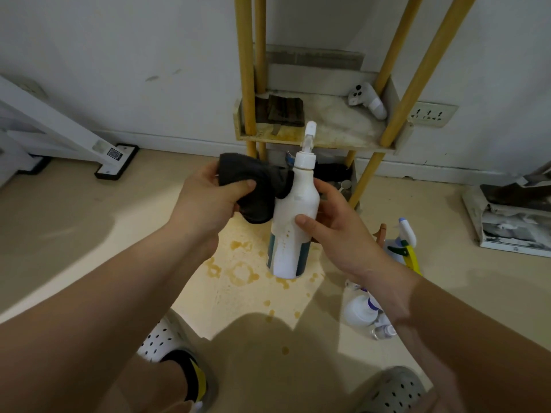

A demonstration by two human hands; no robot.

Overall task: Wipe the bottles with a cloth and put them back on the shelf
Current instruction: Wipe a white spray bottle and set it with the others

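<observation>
Currently mid-wipe: right hand (pixel 337 231) grips the bottle (pixel 293 222) upright above the stained floor, left hand (pixel 208 201) clamps the cloth (pixel 253 186) against its shoulder; next, wipe lower drips, then shelf (pixel 328 138).

You hold the bottle (pixel 293 216) upright in front of the shelf (pixel 316 138), your right hand (pixel 337 231) on its right side, your left hand (pixel 208 204) pressing the cloth (pixel 253 186) to its left shoulder, with other bottles (pixel 372 308) on the floor (pixel 74 219) to your right.
</observation>
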